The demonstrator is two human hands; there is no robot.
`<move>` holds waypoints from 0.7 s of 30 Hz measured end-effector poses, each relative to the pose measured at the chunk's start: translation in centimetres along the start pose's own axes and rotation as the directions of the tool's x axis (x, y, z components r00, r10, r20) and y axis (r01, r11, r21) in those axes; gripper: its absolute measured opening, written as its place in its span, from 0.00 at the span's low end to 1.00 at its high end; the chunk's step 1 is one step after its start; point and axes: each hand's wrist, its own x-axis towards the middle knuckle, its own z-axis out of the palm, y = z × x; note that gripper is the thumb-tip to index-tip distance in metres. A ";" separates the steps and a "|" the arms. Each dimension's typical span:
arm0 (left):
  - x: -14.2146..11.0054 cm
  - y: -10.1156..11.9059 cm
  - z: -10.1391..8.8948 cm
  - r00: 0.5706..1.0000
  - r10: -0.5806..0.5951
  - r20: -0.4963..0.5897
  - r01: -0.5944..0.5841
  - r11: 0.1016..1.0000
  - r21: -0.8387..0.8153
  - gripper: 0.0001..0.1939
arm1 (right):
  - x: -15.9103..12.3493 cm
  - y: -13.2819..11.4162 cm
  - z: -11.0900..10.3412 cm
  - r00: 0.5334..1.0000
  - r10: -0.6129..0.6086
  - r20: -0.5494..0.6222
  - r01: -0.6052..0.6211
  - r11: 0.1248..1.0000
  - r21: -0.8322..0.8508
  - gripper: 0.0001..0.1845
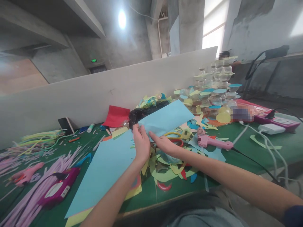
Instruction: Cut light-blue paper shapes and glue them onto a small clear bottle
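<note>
A light blue sheet of paper (168,118) is held up above the cluttered table. My left hand (142,142) is closed on its lower left corner, thumb on top. My right hand (164,144) pinches the sheet's near edge, its thumb pointing left; its other fingers are hidden. Just beyond and under the right hand show scissors with a yellow and red handle (174,135); whether the hand touches them I cannot tell. A stack of larger blue sheets (101,170) lies left of my hands, with yellow paper under it. Green and yellow paper scraps (163,173) lie below my hands.
A pink glue gun (214,142) with a black cord lies right; another pink glue gun (28,174) lies left. Near it are pink strips (47,189) and a purple power strip (60,186). Stacked clear cups (210,94) stand back right. A phone (66,126) leans on the partition.
</note>
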 end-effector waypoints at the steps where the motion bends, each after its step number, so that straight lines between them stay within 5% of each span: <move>1: 0.1 0.0 -0.1 1.000 0.000 -0.005 0.000 1.000 0.000 0.08 | 0.1 0.0 -0.1 0.998 0.051 -0.023 -0.051 0.999 0.005 0.20; 3: 0.2 -0.2 -0.1 1.000 -0.025 -0.005 0.025 0.999 -0.021 0.08 | 0.3 0.0 -0.2 0.991 0.118 -0.059 -0.114 0.991 0.064 0.22; 8: 0.6 -0.5 -0.2 0.997 -0.078 0.020 0.079 0.993 -0.085 0.07 | 0.9 0.1 -0.2 0.999 0.032 -0.015 -0.026 0.956 0.293 0.21; 15: 1.9 -1.5 -1.3 0.993 -0.109 -0.040 0.109 0.994 0.005 0.09 | 3.5 -0.4 -4.6 0.966 0.012 -0.258 0.067 0.952 0.298 0.22; 21: 2.2 -2.0 -1.4 0.995 -0.097 -0.038 0.097 0.995 0.008 0.08 | 4.9 -0.2 -6.3 0.957 -0.041 -0.289 0.137 0.938 0.319 0.20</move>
